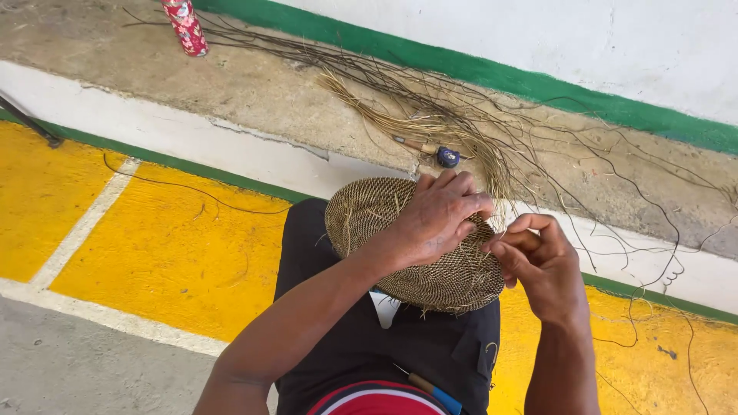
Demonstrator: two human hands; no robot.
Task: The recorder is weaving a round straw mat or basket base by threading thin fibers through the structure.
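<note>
A red floral-patterned bottle (pixel 185 27) stands on the concrete ledge (pixel 231 84) at the upper left. An awl-like tool with a wooden handle and blue end (pixel 427 149) lies on the same ledge below a white wall with a green stripe (pixel 477 69). The floor is painted yellow (pixel 169 253) with white lines (pixel 77 234). A thin black rod (pixel 31 123) leans at the far left.

The left hand (pixel 437 219) lay across the woven disc (pixel 407 246) and the right hand (pixel 538 257) pinched at its rim, so the space between the two hands was closed. Just beyond them, loose fibre strands (pixel 461 115) sprawled over the concrete ledge (pixel 231 92), with a small awl (pixel 427 147) lying among them, crowding any reach forward. To the left, the yellow painted floor (pixel 169 246) lay open, crossed only by one thin stray strand. A patterned red bottle (pixel 184 27) stood well apart at the ledge's far left.
</note>
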